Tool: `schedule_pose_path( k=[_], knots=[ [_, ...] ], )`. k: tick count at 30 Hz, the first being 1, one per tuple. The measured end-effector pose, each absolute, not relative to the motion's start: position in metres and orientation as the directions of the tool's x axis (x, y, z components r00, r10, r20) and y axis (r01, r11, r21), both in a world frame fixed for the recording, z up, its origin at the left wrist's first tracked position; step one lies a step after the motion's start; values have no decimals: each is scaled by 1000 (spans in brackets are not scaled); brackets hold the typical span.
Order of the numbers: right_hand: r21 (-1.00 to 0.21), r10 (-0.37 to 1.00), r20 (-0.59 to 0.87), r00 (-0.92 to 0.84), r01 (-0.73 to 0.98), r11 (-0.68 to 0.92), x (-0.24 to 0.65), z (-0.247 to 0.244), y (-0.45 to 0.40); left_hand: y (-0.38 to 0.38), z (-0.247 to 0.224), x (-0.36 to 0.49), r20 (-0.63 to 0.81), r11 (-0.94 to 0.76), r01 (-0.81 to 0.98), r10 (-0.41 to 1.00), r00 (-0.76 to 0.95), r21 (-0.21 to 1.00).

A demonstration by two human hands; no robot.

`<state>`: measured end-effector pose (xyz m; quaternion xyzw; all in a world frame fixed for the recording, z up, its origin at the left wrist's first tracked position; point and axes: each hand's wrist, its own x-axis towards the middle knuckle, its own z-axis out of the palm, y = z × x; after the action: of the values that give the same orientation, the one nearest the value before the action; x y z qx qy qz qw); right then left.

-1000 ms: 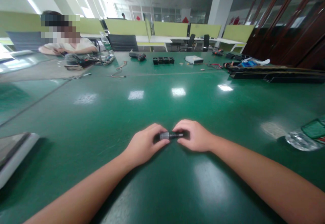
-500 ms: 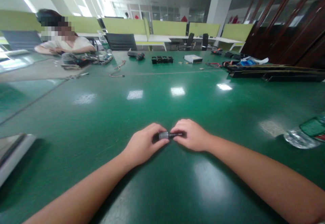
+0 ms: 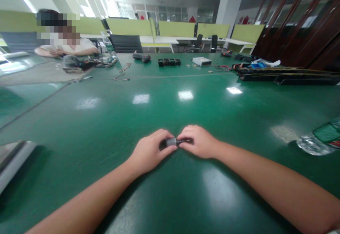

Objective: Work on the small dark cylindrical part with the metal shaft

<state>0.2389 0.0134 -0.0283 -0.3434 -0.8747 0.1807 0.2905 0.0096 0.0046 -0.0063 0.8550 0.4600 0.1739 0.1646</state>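
Observation:
My left hand (image 3: 151, 150) is closed around the back of a small grey cylinder with a thin dark shaft (image 3: 171, 142), thumb and fingers curled on either side of it. From the right, my right hand (image 3: 198, 141) pinches the dark shaft with its fingertips, close to where it joins the grey body. The piece lies level between the two hands, low over the green tabletop (image 3: 164, 113). Its left end is hidden in my left hand, and its exact kind is too small to make out.
A clear plastic bottle (image 3: 317, 144) lies at the right edge. A flat light-edged object (image 3: 16, 163) sits at the left. Across the table are a black part (image 3: 169, 62), a pale box (image 3: 202, 61), a cable (image 3: 121, 74), long dark strips (image 3: 287, 75) and a seated person (image 3: 71, 46).
My right hand has shifted very slightly left along the shaft. My left hand and the grey cylinder stay in nearly the same place.

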Motion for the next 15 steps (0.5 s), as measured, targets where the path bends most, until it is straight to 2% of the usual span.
schedule_pose_path(
  k=[15],
  knots=[
    [-511, 690, 382, -615, 481, 712, 239, -27, 15, 6, -4, 10, 115, -491, 750, 861, 496, 443]
  ],
)
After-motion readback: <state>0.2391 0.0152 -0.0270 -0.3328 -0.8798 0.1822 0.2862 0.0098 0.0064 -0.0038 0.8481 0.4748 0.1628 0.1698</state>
